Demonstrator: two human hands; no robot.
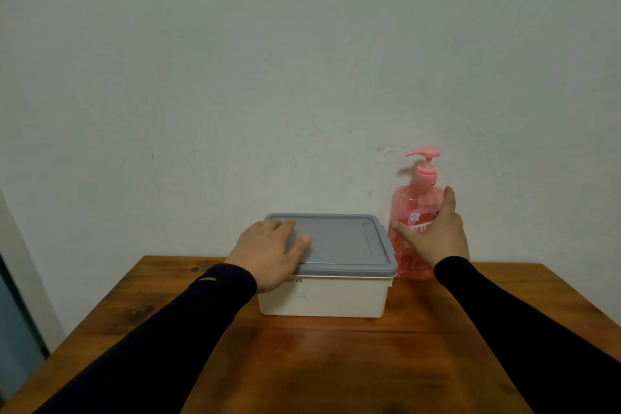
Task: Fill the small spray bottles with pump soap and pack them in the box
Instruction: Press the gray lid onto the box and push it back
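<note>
A white plastic box (322,297) with a closed grey lid (342,243) stands at the far middle of the wooden table. My left hand (268,250) rests on the lid's left part, fingers flat. Right of the box stands a pink pump soap bottle (415,208) with a pink pump head, upright against the wall. My right hand (435,232) is spread in front of the bottle, thumb and fingers apart around its body; whether it touches the bottle I cannot tell. No small spray bottles show.
The brown wooden table (319,363) stands against a plain pale wall (302,77). Its left and right edges slant toward me. A dark doorframe strip (20,312) runs down the far left.
</note>
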